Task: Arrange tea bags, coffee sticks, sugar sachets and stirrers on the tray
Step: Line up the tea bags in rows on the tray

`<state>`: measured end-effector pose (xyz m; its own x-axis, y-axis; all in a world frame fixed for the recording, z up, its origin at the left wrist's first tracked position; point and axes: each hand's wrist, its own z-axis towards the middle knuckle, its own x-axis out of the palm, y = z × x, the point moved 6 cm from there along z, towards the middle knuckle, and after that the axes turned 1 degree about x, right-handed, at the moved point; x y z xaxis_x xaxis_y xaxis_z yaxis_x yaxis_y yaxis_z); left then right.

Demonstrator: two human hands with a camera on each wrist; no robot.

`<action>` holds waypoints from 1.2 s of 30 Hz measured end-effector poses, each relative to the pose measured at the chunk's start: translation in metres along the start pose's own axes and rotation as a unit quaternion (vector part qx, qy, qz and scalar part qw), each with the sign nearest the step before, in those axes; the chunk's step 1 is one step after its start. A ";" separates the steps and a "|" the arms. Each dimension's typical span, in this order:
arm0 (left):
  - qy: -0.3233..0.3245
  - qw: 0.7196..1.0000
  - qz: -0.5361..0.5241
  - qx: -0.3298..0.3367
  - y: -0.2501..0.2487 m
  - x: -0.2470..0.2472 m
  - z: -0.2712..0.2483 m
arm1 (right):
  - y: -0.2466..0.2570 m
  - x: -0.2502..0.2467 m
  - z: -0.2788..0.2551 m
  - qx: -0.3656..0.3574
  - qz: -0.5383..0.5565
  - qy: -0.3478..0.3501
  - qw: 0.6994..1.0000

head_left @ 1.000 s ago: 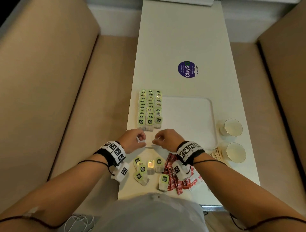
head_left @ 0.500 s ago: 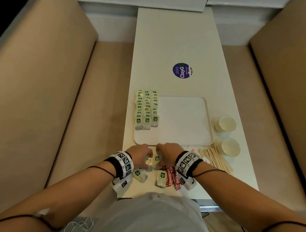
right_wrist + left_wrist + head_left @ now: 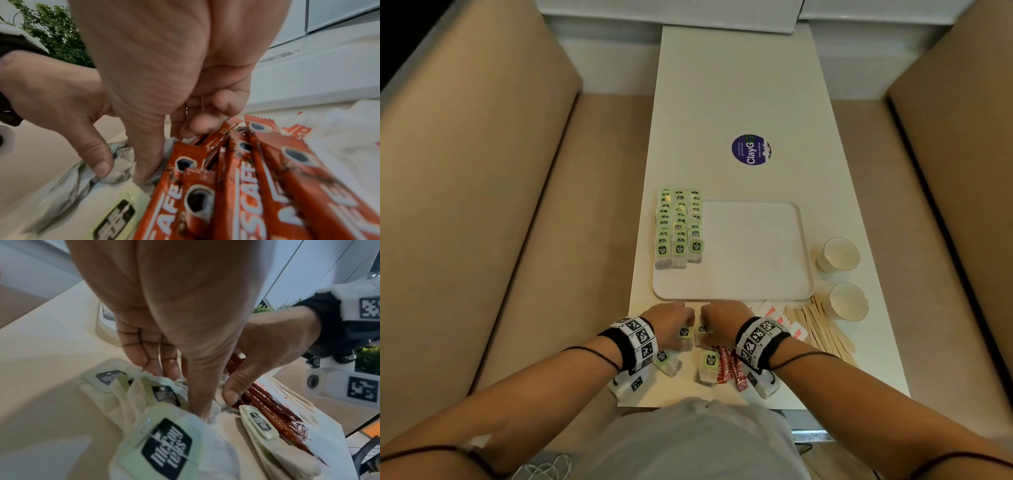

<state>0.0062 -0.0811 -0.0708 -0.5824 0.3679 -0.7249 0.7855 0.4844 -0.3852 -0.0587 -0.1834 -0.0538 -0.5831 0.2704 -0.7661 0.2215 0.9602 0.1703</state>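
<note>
- Beige benches flank a white counter (image 3: 722, 102); the tray (image 3: 756, 274) holds three rows of tea bags (image 3: 678, 226) at its left.
- Left hand (image 3: 671, 323) and right hand (image 3: 724, 320) each pinch a loose tea bag (image 3: 164, 394) near the tray's near edge.
- Only the wrist views show the thumbs pressing the paper, with coffee sticks (image 3: 257, 186) beside them.
- Only the head view shows the stirrers (image 3: 822, 332) and sugar sachets (image 3: 774, 315), right.

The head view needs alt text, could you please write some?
Both hands, left and right, pinch tea bags on the table before a white tray. Rows of tea bags fill the tray's left edge.
</note>
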 end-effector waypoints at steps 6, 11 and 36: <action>-0.005 0.998 -0.060 -0.001 -0.006 -0.001 0.004 | -0.002 0.004 -0.004 0.014 0.033 -0.002 0.999; -0.040 0.991 -0.125 -0.021 -0.004 -0.001 0.005 | -0.007 0.003 -0.008 0.008 0.071 -0.011 0.997; -0.123 0.781 -0.609 -0.057 0.019 -0.047 -0.015 | -0.018 -0.054 -0.034 0.017 0.478 -0.176 0.861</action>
<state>0.0449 -0.0777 -0.0359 -0.8142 -0.5787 0.0465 -0.3521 0.4285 -0.8321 -0.0579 -0.2129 0.0059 0.1497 0.8912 -0.4283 0.4944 0.3076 0.8130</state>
